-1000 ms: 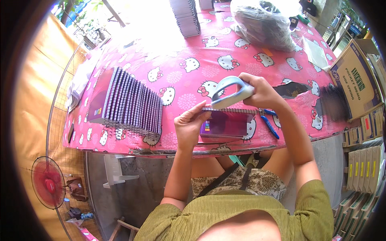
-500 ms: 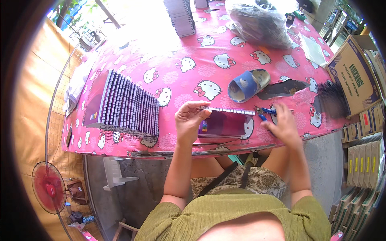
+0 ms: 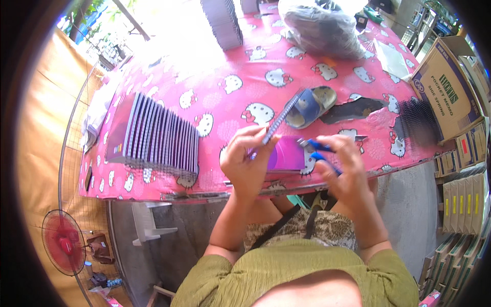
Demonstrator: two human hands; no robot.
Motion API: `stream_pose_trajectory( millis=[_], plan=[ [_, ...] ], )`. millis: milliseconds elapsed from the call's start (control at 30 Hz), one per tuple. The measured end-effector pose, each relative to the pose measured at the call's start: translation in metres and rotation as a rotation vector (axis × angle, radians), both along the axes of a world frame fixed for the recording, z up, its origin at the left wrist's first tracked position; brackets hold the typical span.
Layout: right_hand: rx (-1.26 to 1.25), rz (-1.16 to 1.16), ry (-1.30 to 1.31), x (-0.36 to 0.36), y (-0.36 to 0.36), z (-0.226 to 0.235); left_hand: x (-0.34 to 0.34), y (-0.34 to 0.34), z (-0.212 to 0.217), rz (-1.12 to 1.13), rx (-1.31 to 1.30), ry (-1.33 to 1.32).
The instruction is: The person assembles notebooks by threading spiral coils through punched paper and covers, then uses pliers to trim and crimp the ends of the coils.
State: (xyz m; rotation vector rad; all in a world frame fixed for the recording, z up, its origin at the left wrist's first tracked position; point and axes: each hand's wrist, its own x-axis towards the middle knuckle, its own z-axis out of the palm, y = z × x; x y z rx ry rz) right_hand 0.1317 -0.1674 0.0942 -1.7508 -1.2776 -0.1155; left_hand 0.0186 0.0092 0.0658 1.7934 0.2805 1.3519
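My left hand (image 3: 245, 161) is closed on a spiral-bound notebook (image 3: 282, 116), tilted up so its coil edge slants away to the far right. In my right hand (image 3: 348, 166) is a pair of blue-handled pliers (image 3: 321, 146), jaws pointing left toward the notebooks. Below and between my hands, a purple notebook (image 3: 289, 156) lies flat on the table near its front edge. To the left stands a long row of spiral notebooks (image 3: 158, 135) with coils showing. A blue slipper (image 3: 309, 107) lies just beyond the held notebook.
The pink table cover (image 3: 220, 148) has a torn dark patch (image 3: 355, 110) at right. Loose black coils (image 3: 417, 120) lie beside a cardboard box (image 3: 447, 94). Farther back are a notebook stack (image 3: 222, 23) and a filled plastic bag (image 3: 325, 28). A red fan (image 3: 64, 243) stands lower left.
The held notebook has swung from level to a steep slant. My right hand has lifted the pliers off the table and brought them left, close to the notebook.
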Motion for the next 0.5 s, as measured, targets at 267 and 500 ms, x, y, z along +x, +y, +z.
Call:
stream_pose_trajectory(
  millis=[267, 500],
  plan=[
    [-0.110, 0.173, 0.281, -0.017, 0.011, 0.023, -0.006, -0.012, 0.002, 0.031, 0.125, -0.057],
    [-0.192, 0.428, 0.978, 0.002, 0.011, 0.004, -0.003, -0.005, 0.002, 0.069, 0.271, -0.162]
  ],
)
